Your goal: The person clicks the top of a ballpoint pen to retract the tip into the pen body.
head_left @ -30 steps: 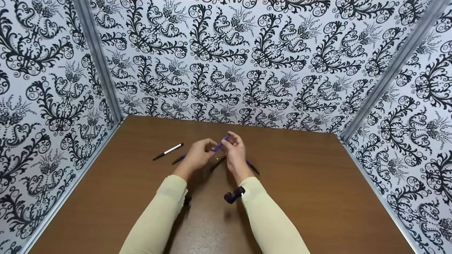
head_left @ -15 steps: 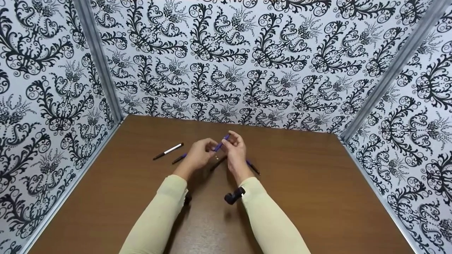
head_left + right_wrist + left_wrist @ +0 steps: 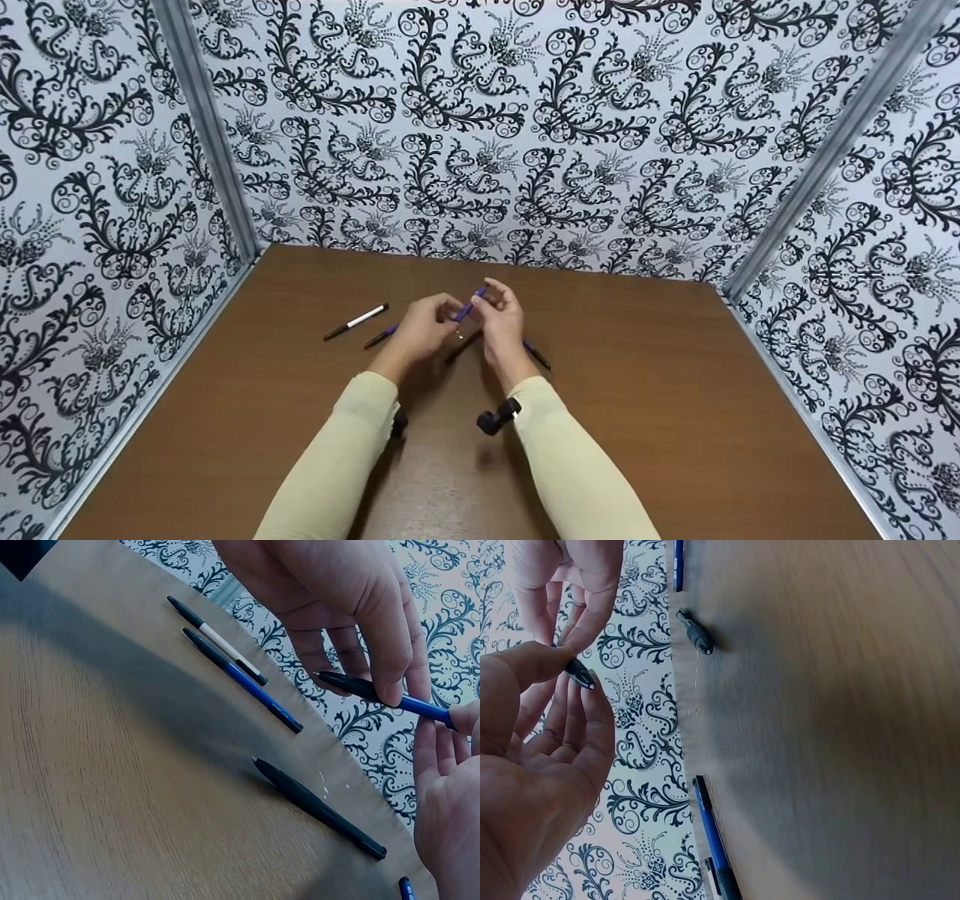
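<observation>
Both hands hold one blue ballpoint pen [image 3: 470, 306] with a black grip, raised over the table and tilted. My left hand [image 3: 425, 328] pinches it near the grip, thumb against fingers; the pointed tip [image 3: 590, 683] sticks out in the left wrist view. My right hand [image 3: 501, 324] pinches the blue rear part, which its fingers partly hide. Beneath the hands lies a black pen [image 3: 319, 808]. A white pen with black ends [image 3: 357, 322] and another blue pen [image 3: 381, 337] lie left of my left hand. A further blue pen [image 3: 537, 355] is beside my right wrist, partly hidden.
The brown wooden table [image 3: 637, 420] reaches back to a patterned wall [image 3: 480, 135], with more patterned panels at both sides. Small pale marks [image 3: 324, 784] show on the table near the black pen. A dark wrist camera [image 3: 497, 416] sits on the right sleeve.
</observation>
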A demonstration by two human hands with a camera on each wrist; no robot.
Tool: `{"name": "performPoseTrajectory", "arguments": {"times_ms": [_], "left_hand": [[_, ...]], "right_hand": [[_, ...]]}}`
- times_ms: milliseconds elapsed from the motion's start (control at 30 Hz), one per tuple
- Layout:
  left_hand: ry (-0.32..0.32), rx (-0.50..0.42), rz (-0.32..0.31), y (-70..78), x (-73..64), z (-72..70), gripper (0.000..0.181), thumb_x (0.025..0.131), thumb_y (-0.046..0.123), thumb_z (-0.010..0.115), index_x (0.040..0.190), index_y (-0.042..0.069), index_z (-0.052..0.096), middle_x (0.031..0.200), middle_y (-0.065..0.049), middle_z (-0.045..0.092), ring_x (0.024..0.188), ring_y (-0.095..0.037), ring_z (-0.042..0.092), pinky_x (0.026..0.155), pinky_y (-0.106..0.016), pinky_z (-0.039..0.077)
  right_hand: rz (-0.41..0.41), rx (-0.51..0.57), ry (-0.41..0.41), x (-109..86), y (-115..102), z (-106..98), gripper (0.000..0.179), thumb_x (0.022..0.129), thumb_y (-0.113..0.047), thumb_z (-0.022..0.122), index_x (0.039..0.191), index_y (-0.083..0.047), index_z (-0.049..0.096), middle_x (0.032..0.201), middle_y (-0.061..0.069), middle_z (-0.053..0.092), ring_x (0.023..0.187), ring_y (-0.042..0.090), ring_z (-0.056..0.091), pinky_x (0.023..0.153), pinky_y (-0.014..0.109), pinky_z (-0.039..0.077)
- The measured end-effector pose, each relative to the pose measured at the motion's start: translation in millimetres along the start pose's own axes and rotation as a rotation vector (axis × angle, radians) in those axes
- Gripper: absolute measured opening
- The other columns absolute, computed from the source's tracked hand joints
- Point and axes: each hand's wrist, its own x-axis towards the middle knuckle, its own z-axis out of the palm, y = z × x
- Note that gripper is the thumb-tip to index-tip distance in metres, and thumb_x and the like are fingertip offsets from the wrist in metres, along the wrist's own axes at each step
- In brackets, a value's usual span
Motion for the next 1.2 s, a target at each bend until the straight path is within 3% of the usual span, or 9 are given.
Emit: {"name": "performPoseTrajectory", "arguments": {"times_ms": [500, 1200], "left_hand": [[0.025, -0.024, 0.029, -0.9, 1.2, 1.3, 0.026, 0.094, -0.012, 0.073, 0.116, 0.002, 0.078, 0.103, -0.012, 0.077, 0.101, -0.036, 0.073, 0.090, -0.045, 0.062], [0.012, -0.004, 0.029, 0.9, -1.0, 0.9, 0.025, 0.096, -0.009, 0.074, 0.117, 0.003, 0.079, 0.102, -0.010, 0.078, 0.098, -0.033, 0.072, 0.087, -0.044, 0.060]], "right_hand": [[-0.018, 0.022, 0.003, 0.3, -1.5, 1.8, 0.038, 0.093, 0.023, 0.068, 0.128, 0.006, 0.068, 0.100, 0.007, 0.065, 0.090, 0.016, 0.065, 0.075, 0.027, 0.062], [-0.026, 0.025, -0.017, -3.3, -3.1, -0.9, 0.038, 0.094, 0.021, 0.069, 0.130, 0.009, 0.065, 0.099, 0.007, 0.065, 0.089, 0.015, 0.065, 0.075, 0.025, 0.060]]}}
